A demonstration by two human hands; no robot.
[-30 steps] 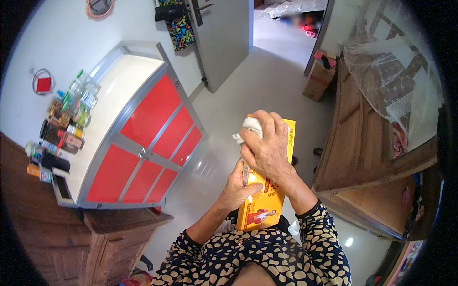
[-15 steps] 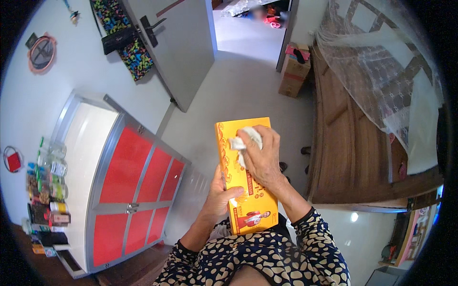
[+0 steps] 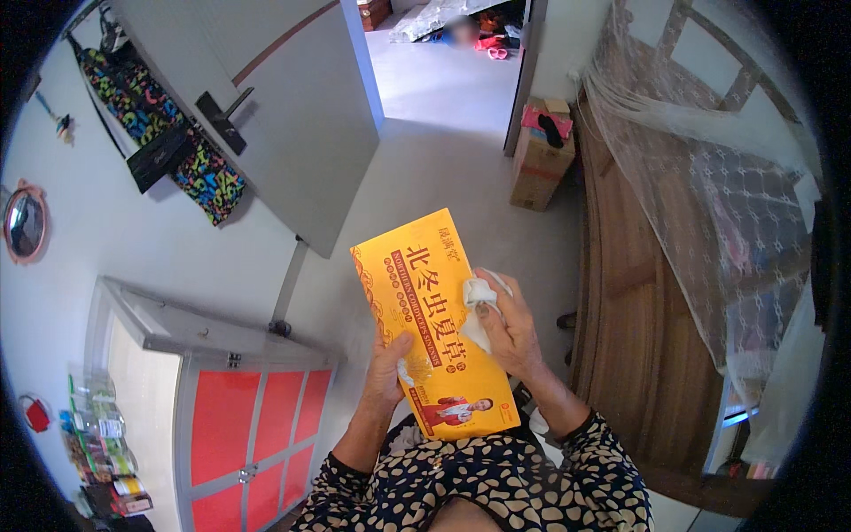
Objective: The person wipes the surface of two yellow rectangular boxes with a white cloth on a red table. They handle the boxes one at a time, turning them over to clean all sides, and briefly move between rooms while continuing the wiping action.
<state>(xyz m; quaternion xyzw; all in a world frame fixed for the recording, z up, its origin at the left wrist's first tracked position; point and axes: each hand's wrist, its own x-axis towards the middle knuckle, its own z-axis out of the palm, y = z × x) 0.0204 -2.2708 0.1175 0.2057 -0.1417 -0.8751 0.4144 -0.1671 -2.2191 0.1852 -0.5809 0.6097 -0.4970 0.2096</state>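
Note:
A flat yellow box with red and dark print is held tilted in front of my body, its lower end close to my patterned top. My left hand grips the box's left edge, thumb over the front face and fingers hidden behind. At the right edge of the box, my right hand pinches a crumpled white cloth or tissue. The cloth touches or lies very near the box's edge; I cannot tell which.
To the left stands a cabinet with red panels, jars and small items beside it. A grey door stands open ahead. A cardboard carton sits by a wooden bed draped with white netting. Beyond the doorway, a blurred person is low down.
My right hand has moved with the cloth from the upper middle of the box's face to its right edge. The box has tilted further left, and the view has shifted.

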